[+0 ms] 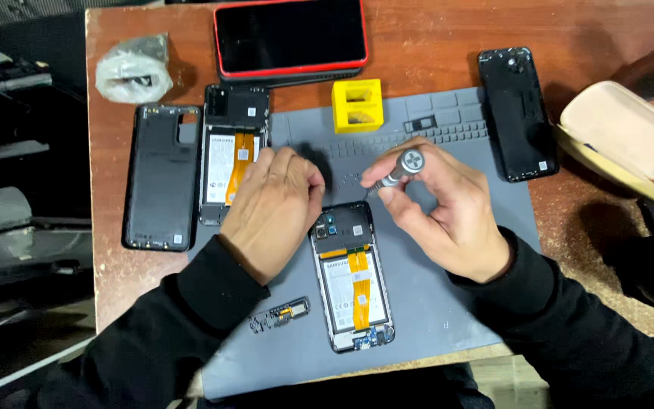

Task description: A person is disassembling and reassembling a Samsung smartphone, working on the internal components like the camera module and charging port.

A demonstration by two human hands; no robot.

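An opened phone (353,284) with its back off lies on the grey work mat (448,295), showing a white battery and orange ribbon cables. My right hand (440,208) grips a silver precision screwdriver (401,168), its tip pointing down at the phone's top edge. My left hand (274,208) rests with fingers curled by the phone's upper left corner, partly over a second opened phone (228,155). A small black inner cover piece (279,313) lies on the mat left of the phone. Tiny screws (351,180) are scattered just above the phone.
A black back cover (160,178) lies at left, another black cover (516,113) at right. A red-cased phone (291,36) lies face up at the back, with a yellow block (357,104) in front of it. A plastic bag (134,72) and a beige case (622,136) sit at the table's sides.
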